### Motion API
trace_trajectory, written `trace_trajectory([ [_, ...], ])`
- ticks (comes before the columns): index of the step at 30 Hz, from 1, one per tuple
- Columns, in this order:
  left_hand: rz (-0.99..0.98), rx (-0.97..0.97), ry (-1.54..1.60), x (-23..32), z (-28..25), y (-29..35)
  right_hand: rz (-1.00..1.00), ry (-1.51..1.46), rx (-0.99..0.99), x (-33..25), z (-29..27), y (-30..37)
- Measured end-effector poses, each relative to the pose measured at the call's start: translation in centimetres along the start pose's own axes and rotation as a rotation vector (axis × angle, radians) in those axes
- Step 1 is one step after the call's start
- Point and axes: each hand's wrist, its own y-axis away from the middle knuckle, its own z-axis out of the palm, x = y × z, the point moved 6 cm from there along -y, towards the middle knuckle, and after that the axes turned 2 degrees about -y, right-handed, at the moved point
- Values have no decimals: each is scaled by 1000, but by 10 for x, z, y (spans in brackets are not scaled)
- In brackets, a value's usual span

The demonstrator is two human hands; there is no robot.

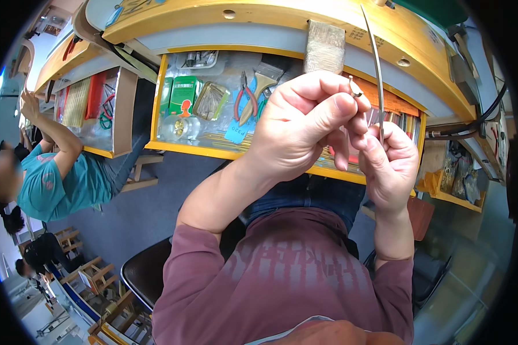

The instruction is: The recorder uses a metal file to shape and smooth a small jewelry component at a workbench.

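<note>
Above the open drawer, my left hand (305, 123) is closed, pinching a small gold-coloured metal piece (356, 91) between thumb and fingertips. The piece's exact shape is too small to make out. My right hand (390, 164) grips the lower end of a long, thin, tapered metal file (377, 63), whose point rises toward the bench edge. The file stands just right of the small piece, apart from it. My two hands nearly meet at the fingertips. Behind my left hand, a worn wooden bench block (324, 48) juts from the bench edge.
The yellow-edged drawer (195, 148) holds red-handled pliers (246, 98), a flat brush (265, 77), a green box (183, 92), a clear box of thin metal pieces (212, 100) and a small jar (184, 127). A person in teal (69, 184) sits at the left bench.
</note>
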Motion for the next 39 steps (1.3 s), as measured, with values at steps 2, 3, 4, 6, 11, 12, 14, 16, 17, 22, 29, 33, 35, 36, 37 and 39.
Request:
trace_trajectory([
  [2,1,-17,-4,1,0,-1,6,-9,-1,1,-1,0],
  [3,0,-36,-7,1,1,-1,12,-17,0,1,-1,0],
  [4,2,-35,-6,1,0,-1,12,-17,-1,1,-1,0],
  [6,-12,-33,-10,0,0,-1,-8,-4,-10,0,1,-1],
  [11,-8,-33,-38,2,-1,-2,17,17,-3,1,-3,-1],
  [12,-10,-30,-57,2,-1,-1,27,12,-8,1,-3,0],
  [14,8,24,-117,3,-8,5,32,119,1,2,-5,1],
  [16,-3,34,-208,1,-26,14,-18,273,24,0,-8,7],
  [17,-3,58,-273,0,-37,21,-54,356,19,-1,-7,10],
  [22,-104,191,-219,-14,-80,26,-252,588,-37,2,-14,20],
  [29,-20,160,-153,-8,-85,5,-433,843,-77,-9,-11,30],
  [33,-59,128,-197,-6,-88,1,-522,918,-133,-13,-1,25],
  [35,-62,76,-267,-7,-84,0,-517,925,-132,-11,-2,25],
  [36,-61,78,-265,-7,-84,-1,-513,929,-129,-9,-3,26],
  [37,-59,85,-251,-8,-85,-1,-512,930,-131,-8,-3,25],
  [39,-58,89,-235,-8,-86,-2,-561,940,-111,-9,-3,26],
])
